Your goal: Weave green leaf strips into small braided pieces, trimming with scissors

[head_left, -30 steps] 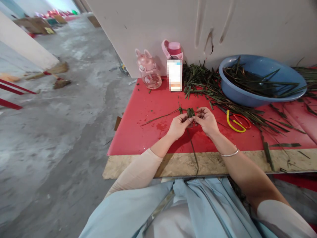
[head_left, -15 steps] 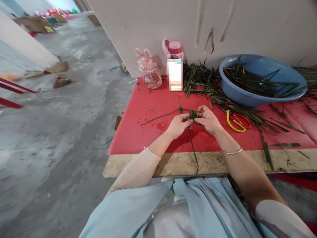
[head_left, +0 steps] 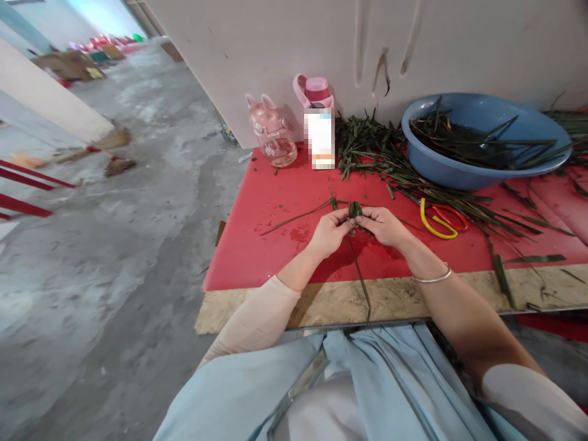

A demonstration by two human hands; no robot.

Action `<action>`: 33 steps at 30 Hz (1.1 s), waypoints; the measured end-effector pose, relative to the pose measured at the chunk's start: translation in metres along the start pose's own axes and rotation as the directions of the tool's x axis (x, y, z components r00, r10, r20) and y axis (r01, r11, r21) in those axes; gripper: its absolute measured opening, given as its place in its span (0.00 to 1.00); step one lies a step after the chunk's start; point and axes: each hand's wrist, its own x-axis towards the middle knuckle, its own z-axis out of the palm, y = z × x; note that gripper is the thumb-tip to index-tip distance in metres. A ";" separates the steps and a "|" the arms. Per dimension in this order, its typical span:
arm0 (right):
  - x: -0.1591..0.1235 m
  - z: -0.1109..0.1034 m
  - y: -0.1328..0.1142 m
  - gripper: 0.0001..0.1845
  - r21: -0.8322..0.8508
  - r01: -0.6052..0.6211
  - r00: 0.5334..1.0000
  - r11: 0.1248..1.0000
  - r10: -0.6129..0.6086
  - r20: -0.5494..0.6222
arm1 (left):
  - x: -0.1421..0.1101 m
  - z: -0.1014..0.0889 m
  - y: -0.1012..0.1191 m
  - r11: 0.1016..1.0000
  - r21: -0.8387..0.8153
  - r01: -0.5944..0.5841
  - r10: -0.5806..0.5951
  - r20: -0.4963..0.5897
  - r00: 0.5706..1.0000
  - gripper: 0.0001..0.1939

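Between my two hands, just above the red table covering, is a small dark green bundle of woven leaf strips (head_left: 355,209). My left hand (head_left: 329,233) pinches it from the left with thumb and fingers. From the other side my right hand (head_left: 382,225) grips it, thumb close to the left thumb. A long leaf strip (head_left: 361,275) hangs from the bundle toward the table's front edge. Behind the left fingers, a knotted piece of leaf (head_left: 333,203) shows, with a thin strip stretching left from it. The undersides of the fingers are hidden.
Scissors (head_left: 438,220) with yellow and red handles lie to the right. Behind them are a heap of cut leaves (head_left: 367,144) and a blue basin (head_left: 487,174) holding water and leaves. A pink bottle (head_left: 274,138) and a pink-capped container (head_left: 318,92) stand by the white wall.
My right fingers, raised and spread over the bundle before, have come down and closed against it. The bundle is turned slightly. The whole view has shifted a little.
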 end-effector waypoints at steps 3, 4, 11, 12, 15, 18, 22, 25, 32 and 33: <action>-0.001 0.003 0.000 0.16 -0.057 0.019 0.996 0.998 -0.023 -0.086 | 0.000 0.000 0.002 1.000 0.003 -0.029 0.029 -0.049 0.998 0.16; -0.001 0.005 0.001 0.14 -0.087 0.040 0.988 0.995 -0.052 -0.143 | 0.000 0.000 0.002 0.999 0.014 -0.047 0.048 -0.069 0.996 0.16; 0.002 0.008 0.012 0.08 -0.153 0.132 0.908 0.979 -0.181 -0.378 | 0.001 -0.002 -0.004 0.999 -0.035 -0.019 0.016 -0.082 0.996 0.19; 0.002 0.007 0.013 0.08 -0.162 0.127 0.903 0.979 -0.182 -0.388 | 0.001 -0.003 -0.004 0.995 -0.100 0.016 -0.024 -0.079 0.997 0.19; 0.002 0.006 0.015 0.06 -0.190 0.127 0.902 0.974 -0.193 -0.385 | 0.002 -0.004 -0.003 0.946 -0.304 0.111 -0.142 -0.082 0.986 0.18; 0.001 0.005 0.014 0.04 -0.265 0.161 0.911 0.951 -0.246 -0.330 | 0.004 -0.007 -0.003 0.908 -0.393 0.144 -0.199 -0.103 0.975 0.17; -0.001 0.005 0.010 0.05 -0.356 0.234 0.919 0.905 -0.326 -0.224 | 0.007 -0.008 -0.007 0.903 -0.398 0.160 -0.219 -0.107 0.970 0.16; -0.002 0.007 0.008 0.09 -0.399 0.271 0.919 0.876 -0.359 -0.164 | 0.009 -0.008 -0.010 0.936 -0.335 0.106 -0.179 -0.195 0.964 0.15; -0.003 0.009 0.010 0.12 -0.401 0.306 0.939 0.864 -0.343 -0.023 | 0.009 -0.007 -0.008 0.971 -0.234 0.040 -0.105 -0.271 0.957 0.14; -0.003 0.010 0.010 0.12 -0.400 0.308 0.940 0.863 -0.340 -0.009 | 0.009 -0.007 -0.008 0.974 -0.223 0.039 -0.101 -0.275 0.956 0.14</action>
